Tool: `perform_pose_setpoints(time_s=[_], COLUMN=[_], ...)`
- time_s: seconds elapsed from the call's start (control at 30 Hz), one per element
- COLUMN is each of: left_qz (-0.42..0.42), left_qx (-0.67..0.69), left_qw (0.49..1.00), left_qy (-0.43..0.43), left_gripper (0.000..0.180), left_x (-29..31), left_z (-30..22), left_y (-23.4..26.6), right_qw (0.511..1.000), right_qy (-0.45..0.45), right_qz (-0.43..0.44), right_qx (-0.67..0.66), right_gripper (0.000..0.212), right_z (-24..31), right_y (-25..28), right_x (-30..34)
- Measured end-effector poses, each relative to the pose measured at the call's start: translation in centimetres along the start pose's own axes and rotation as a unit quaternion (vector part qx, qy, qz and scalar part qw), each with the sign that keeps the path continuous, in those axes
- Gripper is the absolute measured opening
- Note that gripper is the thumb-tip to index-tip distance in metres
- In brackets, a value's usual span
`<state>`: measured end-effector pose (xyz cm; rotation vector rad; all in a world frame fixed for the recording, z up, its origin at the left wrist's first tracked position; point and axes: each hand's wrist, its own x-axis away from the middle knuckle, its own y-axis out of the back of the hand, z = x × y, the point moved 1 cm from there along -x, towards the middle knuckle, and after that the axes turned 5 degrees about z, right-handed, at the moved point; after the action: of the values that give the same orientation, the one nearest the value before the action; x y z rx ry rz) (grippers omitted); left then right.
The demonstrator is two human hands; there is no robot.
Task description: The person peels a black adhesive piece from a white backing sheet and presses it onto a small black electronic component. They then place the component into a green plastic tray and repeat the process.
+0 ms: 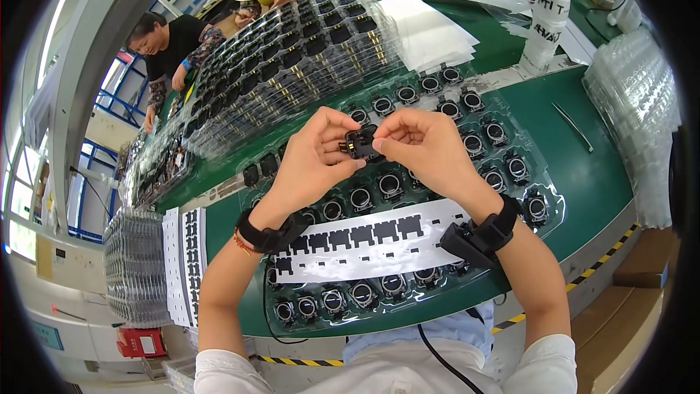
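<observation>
Between my hands, above a clear plastic tray [543, 175], is a small black part [360, 144] with a few gold-coloured contacts. My left hand [315, 153] is closed on its left side, thumb below and fingers above. The fingertips of my right hand [419, 144] are pinched together against its right side; whether they hold the part or a small piece on it, I cannot tell. Rows of black parts with round rings [390, 185] fill the tray. Under my wrists, across the tray, lies a white sheet [364, 248] of black die-cut stickers.
Stacked trays of black parts [292, 58] rise at the far left. White paper sheets [426, 29] lie behind, beside a wrapped post [547, 25]. More clear trays [634, 117] are piled at right. A cable tie [574, 127] rests on the green table [598, 153]. Two people work across the table.
</observation>
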<state>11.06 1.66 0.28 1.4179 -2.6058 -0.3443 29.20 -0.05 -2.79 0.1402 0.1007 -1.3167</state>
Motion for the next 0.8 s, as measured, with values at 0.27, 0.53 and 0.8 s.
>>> perform_pose_setpoints(time_s=[0.27,0.53,0.8], left_qz=[-0.007,-0.082,-0.162], left_qx=[-0.015,0.000,-0.047], left_qw=[1.000,0.996,0.986], left_qy=[-0.013,-0.023,0.002], left_gripper=[0.045,0.033,0.029], left_x=[-0.2,-0.4,-1.0], left_z=[0.2,2.0,2.1], left_y=[-0.8,0.2,3.2], right_qw=[1.000,0.998,0.991], right_qy=[0.003,-0.001,0.025], right_qz=[-0.003,0.023,0.041], right_qx=[0.021,0.050,0.126], right_gripper=[0.009,0.011,0.023], right_z=[-0.2,0.8,0.7], right_y=[0.4,-0.5,0.0], right_x=[-0.1,0.1,0.5])
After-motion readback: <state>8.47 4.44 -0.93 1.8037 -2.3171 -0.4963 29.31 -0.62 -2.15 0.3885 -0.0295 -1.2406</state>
